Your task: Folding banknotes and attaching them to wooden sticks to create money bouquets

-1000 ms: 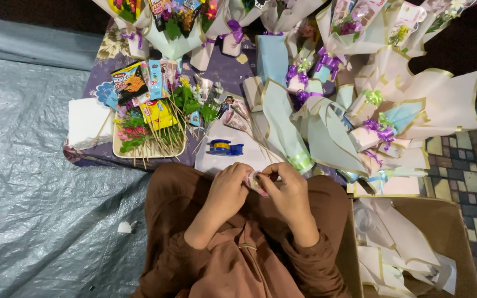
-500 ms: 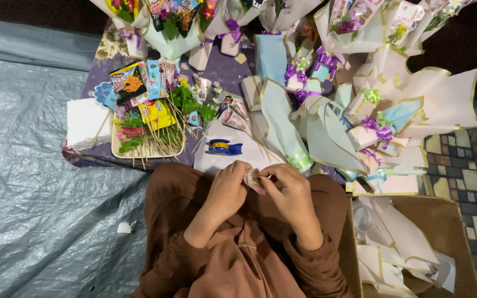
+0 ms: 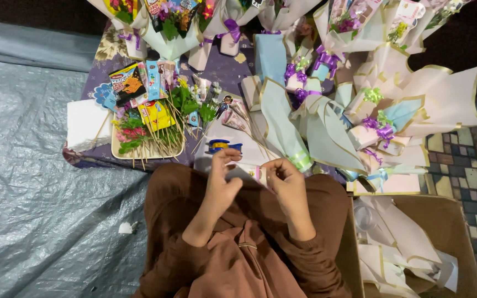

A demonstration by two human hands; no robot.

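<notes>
Brown long-sleeved garment, sleeves pushed up forearms; bare hands.

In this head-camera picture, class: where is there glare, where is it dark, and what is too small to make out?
Head view: glare streaks on the grey plastic sheet; top edge falls into darkness; the small item between left hand and right hand is unclear.

Single head view, looking straight down

Worn on the person's head; faces down over lap and both hands, close below; wrapped bouquets (image 3: 327,110) fill the top, grey tarp (image 3: 34,182) the left; no second view.
</notes>
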